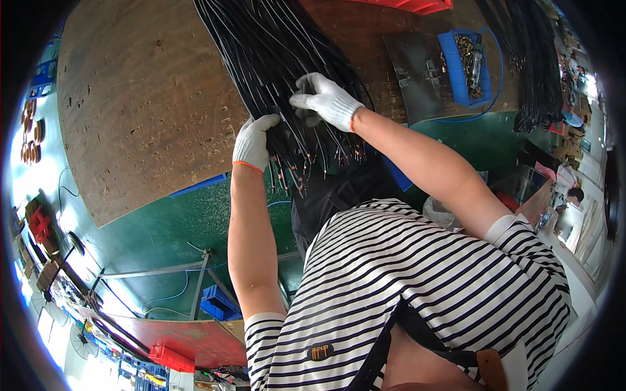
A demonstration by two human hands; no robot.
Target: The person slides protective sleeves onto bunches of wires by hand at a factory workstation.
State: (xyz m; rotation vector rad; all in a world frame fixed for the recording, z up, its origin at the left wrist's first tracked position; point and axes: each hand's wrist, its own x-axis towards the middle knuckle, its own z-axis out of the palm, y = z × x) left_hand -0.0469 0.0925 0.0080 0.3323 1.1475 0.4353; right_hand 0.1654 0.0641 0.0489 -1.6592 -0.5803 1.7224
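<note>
A thick bundle of long black cables (274,65) runs across the wooden table toward me, and its stripped ends with bare copper tips hang past the near edge. My left hand (253,140), in a white knit glove with an orange cuff, is closed on the left side of the bundle, its thumb lying over the cables. On the right, my right hand (329,103), in a matching glove, is over the cables. Its thumb and forefinger are curved and apart, with dark cables showing in the gap. The other fingers are partly hidden and blurred.
The worn wooden table (143,117) ends just before me. To the right lie a dark metal plate (414,78) with clamps and a blue bin (464,72) of small brass-coloured parts. Another black cable bundle (538,78) hangs at the far right. A blue hose (501,58) loops by the bin.
</note>
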